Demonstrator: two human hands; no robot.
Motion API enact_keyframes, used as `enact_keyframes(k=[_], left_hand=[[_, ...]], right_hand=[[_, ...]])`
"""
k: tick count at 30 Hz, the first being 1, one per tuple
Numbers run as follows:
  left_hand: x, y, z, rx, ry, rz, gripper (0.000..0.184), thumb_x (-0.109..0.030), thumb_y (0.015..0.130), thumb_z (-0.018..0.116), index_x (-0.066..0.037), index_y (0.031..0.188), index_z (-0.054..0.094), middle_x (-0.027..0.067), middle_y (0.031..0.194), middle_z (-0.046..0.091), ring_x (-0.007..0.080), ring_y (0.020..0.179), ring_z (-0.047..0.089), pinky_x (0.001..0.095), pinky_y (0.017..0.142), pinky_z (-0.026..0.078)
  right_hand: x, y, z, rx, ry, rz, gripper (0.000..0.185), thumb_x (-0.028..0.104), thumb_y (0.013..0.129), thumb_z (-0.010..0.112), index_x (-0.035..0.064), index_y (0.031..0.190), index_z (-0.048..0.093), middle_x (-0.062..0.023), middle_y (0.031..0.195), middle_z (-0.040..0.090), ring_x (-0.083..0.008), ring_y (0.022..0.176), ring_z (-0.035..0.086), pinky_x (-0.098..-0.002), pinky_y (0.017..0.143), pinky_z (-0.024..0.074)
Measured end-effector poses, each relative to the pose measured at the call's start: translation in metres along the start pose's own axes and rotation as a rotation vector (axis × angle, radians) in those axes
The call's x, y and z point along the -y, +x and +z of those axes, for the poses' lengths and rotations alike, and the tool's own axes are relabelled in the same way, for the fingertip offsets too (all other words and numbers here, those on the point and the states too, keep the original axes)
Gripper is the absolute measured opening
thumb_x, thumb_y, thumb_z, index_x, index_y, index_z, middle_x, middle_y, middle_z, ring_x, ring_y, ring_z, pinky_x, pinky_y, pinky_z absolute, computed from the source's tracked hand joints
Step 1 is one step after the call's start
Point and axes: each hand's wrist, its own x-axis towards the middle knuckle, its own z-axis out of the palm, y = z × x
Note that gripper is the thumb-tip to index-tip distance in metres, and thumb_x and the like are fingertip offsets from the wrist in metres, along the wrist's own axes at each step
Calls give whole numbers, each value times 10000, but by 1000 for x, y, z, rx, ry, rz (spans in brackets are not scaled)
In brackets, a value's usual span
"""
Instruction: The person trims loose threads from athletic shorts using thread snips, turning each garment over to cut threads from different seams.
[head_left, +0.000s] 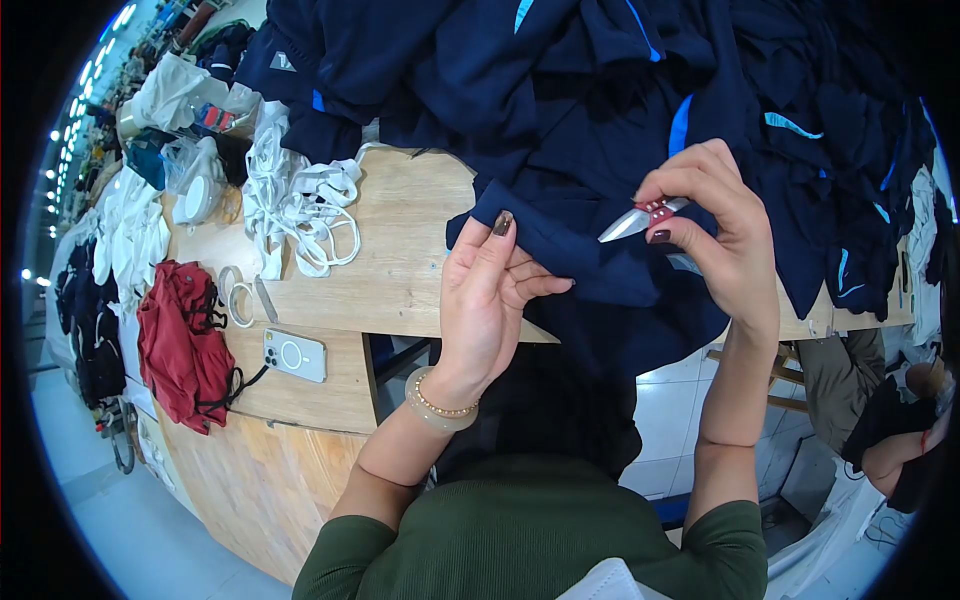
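left hand (488, 285) pinching edge of navy garment (610, 262), right hand (725, 215) clamped on thread snips (656, 213) over garment, wooden tabletop (405, 240) left of garment

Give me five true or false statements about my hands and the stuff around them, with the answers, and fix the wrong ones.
1. The right hand holds metal snips with a red middle. True.
2. The left hand holds the phone. False: it pinches dark blue fabric.
3. A pale bangle circles the left wrist. True.
4. The phone lies with its screen up. False: its back, with the cameras, faces up.
5. In this view, the red garment lies to the left of the phone. True.
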Motion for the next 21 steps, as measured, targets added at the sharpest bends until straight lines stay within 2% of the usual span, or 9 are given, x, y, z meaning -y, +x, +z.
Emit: enact_keyframes(k=[8, 21], left_hand=[[1, 0, 3, -18, 49, -7, 203, -189, 993, 413, -22, 1060, 507, 136, 916, 663, 186, 773, 676, 315, 677, 584], [0, -3, 7, -28, 71, -58, 178, -185, 993, 411, -43, 1033, 511, 122, 916, 659, 180, 779, 673, 319, 700, 582]], right_hand=[[5, 11, 2, 127, 19, -36, 187, 76, 682, 684, 45, 863, 655, -20, 808, 585, -206, 816, 480, -298, 721, 411], [4, 12, 0, 184, -3, -81, 207, 45, 656, 689, 48, 859, 647, -16, 823, 570, -210, 840, 482, -302, 725, 419]])
